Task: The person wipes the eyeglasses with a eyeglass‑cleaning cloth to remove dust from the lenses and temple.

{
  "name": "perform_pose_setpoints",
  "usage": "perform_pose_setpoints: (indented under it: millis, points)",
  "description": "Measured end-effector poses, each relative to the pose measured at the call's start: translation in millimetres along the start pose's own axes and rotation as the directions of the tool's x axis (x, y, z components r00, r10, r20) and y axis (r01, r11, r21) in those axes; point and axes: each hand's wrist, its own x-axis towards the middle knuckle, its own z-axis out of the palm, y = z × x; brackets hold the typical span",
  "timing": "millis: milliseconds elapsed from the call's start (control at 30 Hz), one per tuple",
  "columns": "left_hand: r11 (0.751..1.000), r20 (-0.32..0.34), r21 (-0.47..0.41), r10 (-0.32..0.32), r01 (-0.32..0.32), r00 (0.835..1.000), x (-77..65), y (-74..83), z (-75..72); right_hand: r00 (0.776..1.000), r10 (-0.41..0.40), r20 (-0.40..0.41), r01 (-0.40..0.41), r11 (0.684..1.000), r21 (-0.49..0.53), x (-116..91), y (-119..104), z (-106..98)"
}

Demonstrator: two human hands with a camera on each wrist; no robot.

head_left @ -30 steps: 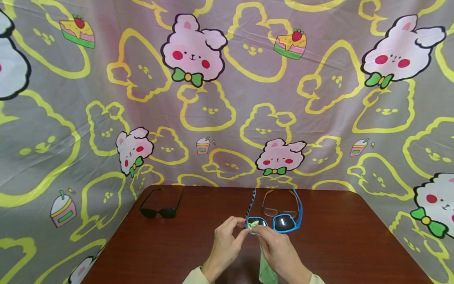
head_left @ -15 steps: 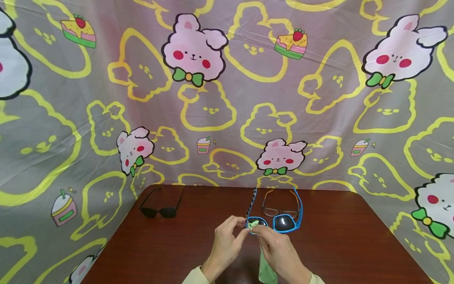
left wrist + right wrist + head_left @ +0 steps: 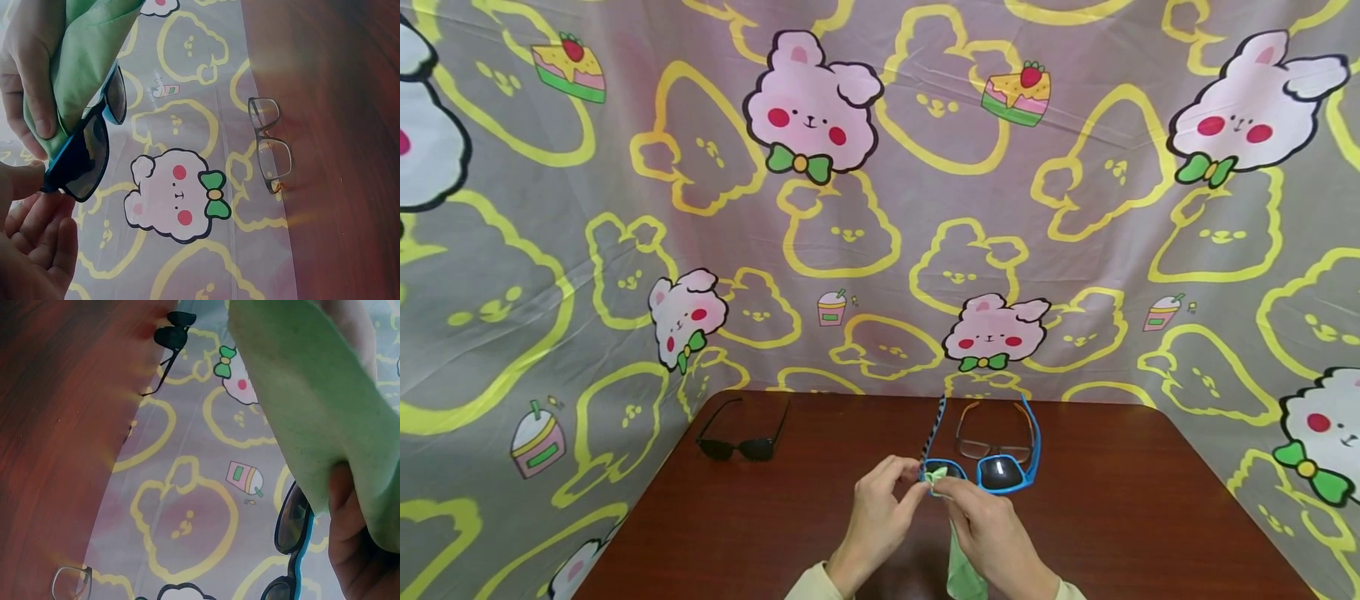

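Observation:
Blue-framed sunglasses (image 3: 1002, 473) with dark lenses and a striped left temple are held up over the table, temples pointing away. My left hand (image 3: 880, 512) pinches their left corner between thumb and fingers, as the left wrist view shows (image 3: 37, 247). In my right hand (image 3: 992, 529) is a light green cloth (image 3: 964, 571), its bunched end pressed against the left lens from the near side. The rest of the cloth hangs below that hand. It covers much of the right wrist view, where the sunglasses (image 3: 292, 525) show partly behind it.
Clear-lens eyeglasses (image 3: 994, 450) with orange-brown temples lie behind the blue sunglasses. Black sunglasses (image 3: 737, 450) lie unfolded at the left of the brown table (image 3: 1112, 517). A patterned cloth backdrop (image 3: 850, 275) surrounds the table's back and sides.

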Motion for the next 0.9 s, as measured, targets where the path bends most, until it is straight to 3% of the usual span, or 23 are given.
perform_pose_setpoints:
  millis: [200, 533, 900]
  points:
    - [0.999, -0.029, 0.016, 0.034, -0.034, 0.999, 0.3, 0.6, 1.4, 1.0, -0.024, -0.02, 0.024, 1.0, 0.007, -1.8, 1.6, 1.9]
    - [0.993, 0.04, 0.115, -0.043, 0.038, 0.998, 7.8, -1.7, -10.1, 0.999, -0.029, -0.014, 0.029, 0.999, 0.046, -3.7, 0.6, -1.8]
    - [0.959, 0.099, 0.277, 0.027, -0.053, 0.995, 19.3, 1.3, -28.6, 0.99, -0.056, -0.128, 0.059, 0.998, 0.019, 0.6, 7.0, -13.2]
